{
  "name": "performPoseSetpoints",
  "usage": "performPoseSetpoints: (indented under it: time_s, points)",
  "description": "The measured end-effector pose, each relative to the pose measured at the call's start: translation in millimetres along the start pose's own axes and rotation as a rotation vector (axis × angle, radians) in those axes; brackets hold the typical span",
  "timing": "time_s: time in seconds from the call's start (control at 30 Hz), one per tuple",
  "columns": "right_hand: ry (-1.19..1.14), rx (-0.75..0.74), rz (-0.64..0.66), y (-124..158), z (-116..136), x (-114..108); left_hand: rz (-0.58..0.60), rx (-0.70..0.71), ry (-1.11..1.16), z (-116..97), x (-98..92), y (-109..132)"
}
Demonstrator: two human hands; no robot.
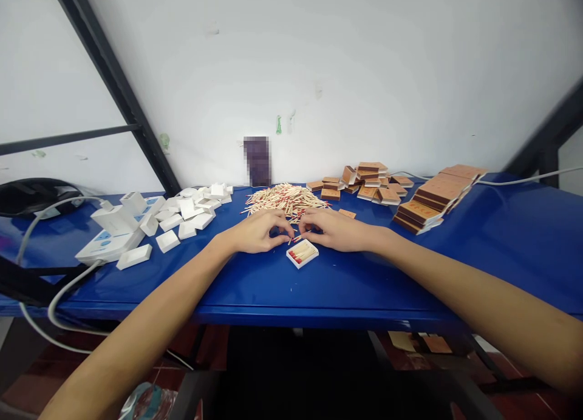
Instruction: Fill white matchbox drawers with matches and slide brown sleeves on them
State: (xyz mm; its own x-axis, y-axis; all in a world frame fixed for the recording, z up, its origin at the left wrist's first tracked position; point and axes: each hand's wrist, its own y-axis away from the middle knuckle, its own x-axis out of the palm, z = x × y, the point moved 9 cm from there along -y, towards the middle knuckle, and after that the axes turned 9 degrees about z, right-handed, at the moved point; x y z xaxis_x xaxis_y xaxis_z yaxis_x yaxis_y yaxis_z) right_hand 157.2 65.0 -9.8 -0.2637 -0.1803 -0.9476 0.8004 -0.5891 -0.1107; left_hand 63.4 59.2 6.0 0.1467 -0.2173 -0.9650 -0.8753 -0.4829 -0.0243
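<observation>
Both my hands meet over the middle of the blue table, just in front of a heap of loose matches point(286, 198). My left hand point(263, 230) is pinched on a match with its thumb and forefinger. Opposite it, my right hand point(334, 229) is closed with its fingertips on red-tipped matches point(298, 238). Right below the fingertips lies a white matchbox tray point(314, 257), partly filled with matches, their red heads toward the lower left. How many matches each hand grips is too small to tell.
White matchbox trays point(186, 213) lie in a pile on the left, by white devices with cables point(112, 235). Brown matchbox covers point(371, 180) are piled at the back right, with stacked matchboxes point(439, 195) farther right. A dark pixelated rectangle point(258, 161) stands against the wall.
</observation>
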Motion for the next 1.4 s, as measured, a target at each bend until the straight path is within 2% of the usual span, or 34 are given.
performPoseSetpoints:
  time_s: [0.33,0.63,0.8,0.9,1.1,1.23,1.4]
  points:
    - [-0.039,0.085,0.092,5,-11,-4,0.026,-0.037,0.01,4,4.8,-1]
    - [-0.047,0.024,0.131,6,-1,-4,-0.049,-0.104,-0.066,13,2.9,-2]
    - [-0.04,0.012,0.099,6,-1,-5,-0.099,-0.114,-0.14,14,1.2,-5]
    - [-0.053,0.003,0.036,3,0,-3,-0.128,-0.12,-0.161,12,1.0,-7]
    - [-0.028,-0.017,-0.078,-3,0,-1,-0.132,-0.045,-0.102,11,-3.7,-2]
    - [0.008,0.002,-0.062,-3,1,1,-0.146,-0.06,-0.164,20,-10.8,6]
    - [0.036,-0.005,-0.033,-3,4,2,-0.101,-0.072,-0.2,24,-8.9,6]
